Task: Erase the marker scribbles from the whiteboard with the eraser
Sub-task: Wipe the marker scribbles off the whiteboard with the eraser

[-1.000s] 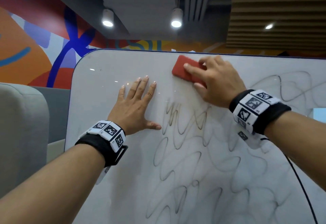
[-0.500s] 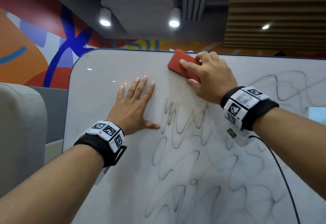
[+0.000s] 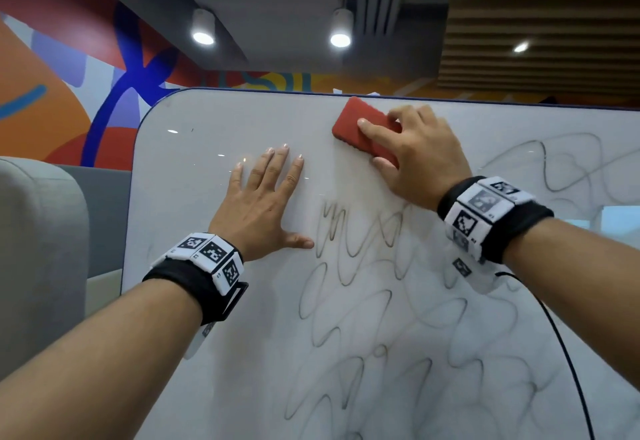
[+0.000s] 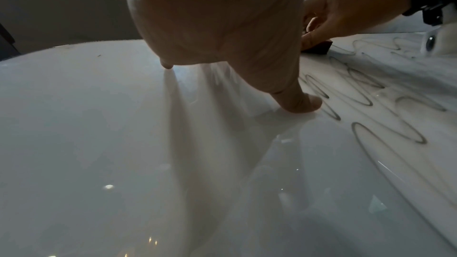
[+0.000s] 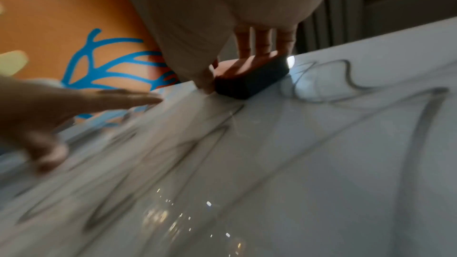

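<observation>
The right hand (image 3: pixel 419 155) grips the red eraser (image 3: pixel 360 128), thumb on one long edge and fingers curled over the other, pressing it flat on the whiteboard (image 3: pixel 194 169) just below its top edge. The left hand (image 3: pixel 263 211) lies open, fingers straight and palm seemingly flat on the board, though the wrist view leaves that contact unclear. Grey marker scribbles (image 3: pixel 363 301) loop below both hands.

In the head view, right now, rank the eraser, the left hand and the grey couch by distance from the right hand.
1. Eraser: gripped in the right hand, near the whiteboard's top edge.
2. Left hand: flat on the board, to its left.
3. Grey couch: beyond the board's left edge.
</observation>
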### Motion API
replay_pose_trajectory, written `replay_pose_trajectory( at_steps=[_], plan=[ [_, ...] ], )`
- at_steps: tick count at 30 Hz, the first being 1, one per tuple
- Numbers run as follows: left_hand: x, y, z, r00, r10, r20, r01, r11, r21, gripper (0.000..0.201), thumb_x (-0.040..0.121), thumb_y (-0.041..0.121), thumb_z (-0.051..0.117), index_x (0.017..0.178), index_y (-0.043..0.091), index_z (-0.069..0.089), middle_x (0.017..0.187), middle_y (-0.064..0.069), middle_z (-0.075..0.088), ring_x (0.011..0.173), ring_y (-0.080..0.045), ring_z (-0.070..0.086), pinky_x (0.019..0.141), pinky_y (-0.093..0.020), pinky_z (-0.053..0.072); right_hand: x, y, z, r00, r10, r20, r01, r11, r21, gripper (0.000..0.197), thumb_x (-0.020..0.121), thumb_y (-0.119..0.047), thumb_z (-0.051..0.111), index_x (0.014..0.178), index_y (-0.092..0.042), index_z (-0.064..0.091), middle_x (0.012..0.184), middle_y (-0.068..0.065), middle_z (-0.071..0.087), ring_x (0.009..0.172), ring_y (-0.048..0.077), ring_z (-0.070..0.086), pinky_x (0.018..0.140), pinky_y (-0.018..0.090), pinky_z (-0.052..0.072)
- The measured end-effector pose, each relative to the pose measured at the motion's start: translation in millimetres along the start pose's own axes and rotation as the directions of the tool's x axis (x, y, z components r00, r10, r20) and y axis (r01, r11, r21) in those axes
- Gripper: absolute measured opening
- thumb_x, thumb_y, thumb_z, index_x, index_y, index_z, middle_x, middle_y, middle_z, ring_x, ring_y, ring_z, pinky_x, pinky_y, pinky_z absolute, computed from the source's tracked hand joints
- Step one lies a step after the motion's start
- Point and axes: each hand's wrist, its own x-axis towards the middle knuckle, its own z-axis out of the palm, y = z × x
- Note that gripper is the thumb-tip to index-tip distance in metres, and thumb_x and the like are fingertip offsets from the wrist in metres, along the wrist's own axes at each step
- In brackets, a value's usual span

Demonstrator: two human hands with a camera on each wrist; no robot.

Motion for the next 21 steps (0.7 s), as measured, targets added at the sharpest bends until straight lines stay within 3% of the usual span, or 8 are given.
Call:
replay_pose_trajectory(
  at_steps=[3,7,9,12,14,16,19,21],
  plan=[
    [0,0,0,1.000,-0.001,0.005,0.001,1.000,-0.003,0.128,0.068,0.089,0.048,0.153,0.027,-0.025,0.161,0.001,-0.029,0.149,-0.019,-0.024,0.122,-0.053,-0.003,-24,-23,13,0.993,-0.114,0.018,0.114,0.993,0.007,0.059,0.082,-0.030,0.072,0.138,-0.021,0.055,0.116,0.019,0.058,0.097,0.037,0.053,0.079,0.046,0.048],
    [0,1,0,1.000,0.001,0.006,-0.001,1.000,-0.007,0.128,0.068,0.089,0.048,0.153,0.027,-0.025,0.160,0.001,-0.030,0.149,-0.019,-0.024,0.122,-0.053,-0.003,-43,-26,20,0.924,-0.370,0.096,0.370,0.929,0.009,0.056,0.082,-0.031,0.071,0.135,-0.022,0.058,0.116,0.018,0.059,0.094,0.036,0.055,0.074,0.045,0.050],
    [-1,0,-1,1.000,-0.002,0.014,0.002,1.000,-0.003,0.127,0.068,0.089,0.047,0.153,0.027,-0.026,0.160,0.001,-0.031,0.149,-0.020,-0.024,0.122,-0.053,-0.003,-31,-16,12,0.933,-0.348,0.092,0.350,0.937,-0.002,0.056,0.082,-0.031,0.071,0.136,-0.023,0.058,0.116,0.018,0.059,0.095,0.036,0.055,0.074,0.045,0.050],
    [-1,0,-1,1.000,-0.002,0.024,0.002,1.000,0.006,0.127,0.069,0.089,0.046,0.152,0.026,-0.027,0.160,0.001,-0.031,0.149,-0.020,-0.024,0.122,-0.053,-0.003,-13,-3,0,0.989,-0.138,0.046,0.139,0.990,-0.019,0.058,0.085,-0.031,0.073,0.139,-0.023,0.054,0.118,0.019,0.058,0.098,0.036,0.054,0.078,0.045,0.049],
    [-2,1,-1,1.000,-0.003,0.024,0.003,1.000,0.001,0.127,0.070,0.089,0.046,0.152,0.026,-0.027,0.160,0.001,-0.031,0.149,-0.020,-0.024,0.122,-0.053,-0.004,-19,-10,4,0.998,-0.061,0.013,0.061,0.998,-0.005,0.059,0.083,-0.031,0.075,0.138,-0.021,0.055,0.116,0.019,0.058,0.097,0.037,0.054,0.078,0.045,0.048],
    [-2,1,-1,1.000,0.000,0.021,0.000,1.000,-0.004,0.127,0.070,0.088,0.047,0.152,0.026,-0.026,0.160,0.001,-0.030,0.149,-0.020,-0.024,0.122,-0.053,-0.003,-36,-25,16,0.990,-0.141,0.024,0.141,0.990,0.021,0.058,0.080,-0.029,0.075,0.135,-0.021,0.059,0.114,0.019,0.059,0.094,0.038,0.054,0.076,0.046,0.049],
    [-3,0,-1,1.000,0.011,0.014,-0.011,1.000,0.010,0.127,0.070,0.087,0.048,0.153,0.026,-0.026,0.161,0.000,-0.030,0.149,-0.020,-0.023,0.122,-0.054,-0.002,-56,-33,25,0.927,-0.364,0.092,0.362,0.932,0.030,0.055,0.078,-0.029,0.071,0.132,-0.022,0.061,0.114,0.018,0.060,0.093,0.036,0.056,0.072,0.045,0.050],
    [-3,0,-2,1.000,0.008,0.014,-0.009,1.000,0.013,0.127,0.070,0.088,0.048,0.153,0.026,-0.025,0.161,0.000,-0.029,0.150,-0.020,-0.023,0.122,-0.054,-0.002,-47,-25,18,0.908,-0.403,0.114,0.404,0.915,0.017,0.055,0.081,-0.030,0.069,0.134,-0.023,0.059,0.115,0.017,0.060,0.093,0.035,0.056,0.072,0.045,0.050]
  ],
)
